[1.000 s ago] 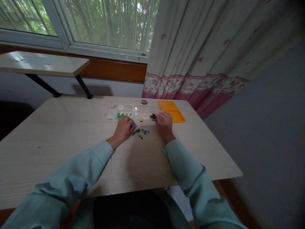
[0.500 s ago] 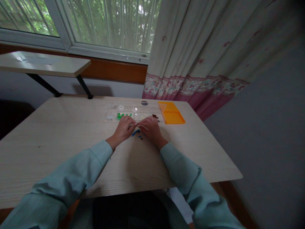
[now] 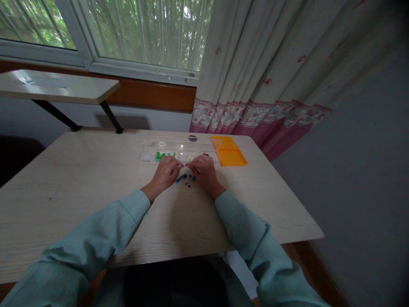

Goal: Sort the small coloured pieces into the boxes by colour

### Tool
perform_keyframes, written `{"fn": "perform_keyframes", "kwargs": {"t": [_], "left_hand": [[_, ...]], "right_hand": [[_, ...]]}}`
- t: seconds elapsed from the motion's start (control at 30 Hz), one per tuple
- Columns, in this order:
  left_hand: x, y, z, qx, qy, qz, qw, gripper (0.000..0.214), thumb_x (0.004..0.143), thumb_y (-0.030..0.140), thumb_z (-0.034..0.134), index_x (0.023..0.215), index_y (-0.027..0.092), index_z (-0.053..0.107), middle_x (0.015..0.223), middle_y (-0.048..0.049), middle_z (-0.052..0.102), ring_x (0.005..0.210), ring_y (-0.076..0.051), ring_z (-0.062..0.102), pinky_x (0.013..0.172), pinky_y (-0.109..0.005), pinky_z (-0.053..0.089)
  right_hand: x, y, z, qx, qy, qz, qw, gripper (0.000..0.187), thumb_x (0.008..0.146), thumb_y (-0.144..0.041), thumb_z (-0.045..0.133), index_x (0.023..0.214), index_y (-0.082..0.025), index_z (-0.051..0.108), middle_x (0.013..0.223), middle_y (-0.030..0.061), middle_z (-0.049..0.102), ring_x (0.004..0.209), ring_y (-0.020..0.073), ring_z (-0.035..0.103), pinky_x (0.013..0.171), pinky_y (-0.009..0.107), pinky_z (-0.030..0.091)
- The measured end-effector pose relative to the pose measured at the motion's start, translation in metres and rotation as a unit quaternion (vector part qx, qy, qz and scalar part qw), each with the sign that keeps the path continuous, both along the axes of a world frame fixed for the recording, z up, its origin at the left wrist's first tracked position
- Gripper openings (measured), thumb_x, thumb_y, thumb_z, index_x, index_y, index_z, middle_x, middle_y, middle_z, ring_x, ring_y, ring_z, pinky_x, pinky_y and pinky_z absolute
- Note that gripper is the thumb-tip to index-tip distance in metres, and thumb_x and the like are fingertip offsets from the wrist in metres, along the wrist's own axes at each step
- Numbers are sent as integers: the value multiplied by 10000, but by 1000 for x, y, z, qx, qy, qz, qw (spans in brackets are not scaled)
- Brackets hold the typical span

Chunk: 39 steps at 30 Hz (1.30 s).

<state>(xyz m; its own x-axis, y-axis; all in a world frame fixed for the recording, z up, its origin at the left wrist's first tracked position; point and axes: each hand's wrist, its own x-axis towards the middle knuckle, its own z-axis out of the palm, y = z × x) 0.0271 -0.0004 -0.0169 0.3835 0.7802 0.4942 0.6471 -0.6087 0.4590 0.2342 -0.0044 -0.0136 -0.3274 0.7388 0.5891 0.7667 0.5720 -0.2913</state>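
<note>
Over the middle of the table my left hand and my right hand face each other, fingertips pinched and a little apart. Whatever they hold is too small to make out. Just below the fingertips lie several small blue pieces, with a few dark ones among them. Behind my hands stands a clear compartment box. Small green pieces fill part of one compartment, and pale pieces lie in another. Dark brown pieces show partly behind my right hand.
An orange plastic tray lies at the right of the clear box. A dark round disc is near the table's back edge. On the left a raised white shelf stands on black legs. A floral curtain hangs behind the table.
My fingertips have drawn slightly apart, the right hand shifting a little to the right. More blue pieces show beneath my hands, and fewer brown pieces show behind my right hand.
</note>
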Motion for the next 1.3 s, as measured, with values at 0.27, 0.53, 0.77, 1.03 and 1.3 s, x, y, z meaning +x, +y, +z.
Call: {"fn": "perform_keyframes", "kwargs": {"t": [0.27, 0.53, 0.77, 1.03, 1.3], "left_hand": [[4, 1, -5, 14, 60, -10, 998, 282, 923, 247, 522, 1169, 219, 657, 1008, -91, 567, 1007, -265, 479, 906, -432, 414], [11, 3, -1, 32, 118, 21, 992, 300, 916, 235, 518, 1171, 248, 675, 985, -103, 539, 983, -281, 457, 874, -442, 406], [19, 4, 5, 33, 171, 21, 985, 322, 947, 256, 489, 1194, 295, 691, 961, -106, 538, 960, -275, 457, 819, -416, 385], [18, 5, 2, 34, 176, 26, 983, 328, 959, 279, 483, 1212, 316, 689, 939, -105, 536, 940, -274, 454, 780, -400, 368], [14, 9, -3, 49, 135, -2, 990, 272, 926, 233, 528, 1121, 272, 712, 936, -92, 534, 939, -260, 465, 806, -390, 386]], "right_hand": [[41, 22, -7, 4, 76, -228, 971, 254, 936, -351, 540, 902, -224, 757, 956, 67, 716, 986, 244, 539, 926, 417, 354], [44, 24, -12, -15, 81, -254, 964, 312, 951, -325, 464, 1014, -208, 746, 1020, 94, 713, 1004, 263, 518, 923, 416, 332], [40, 22, -12, -23, 74, -238, 968, 304, 960, -327, 469, 1008, -202, 743, 1030, 82, 715, 1016, 239, 533, 932, 389, 338], [36, 21, -13, -8, 74, -213, 974, 301, 963, -348, 477, 960, -217, 747, 956, 66, 722, 967, 232, 539, 898, 375, 342], [33, 19, -11, 18, 80, -191, 978, 287, 960, -339, 489, 912, -215, 744, 925, 59, 727, 943, 225, 555, 907, 380, 363]]}}
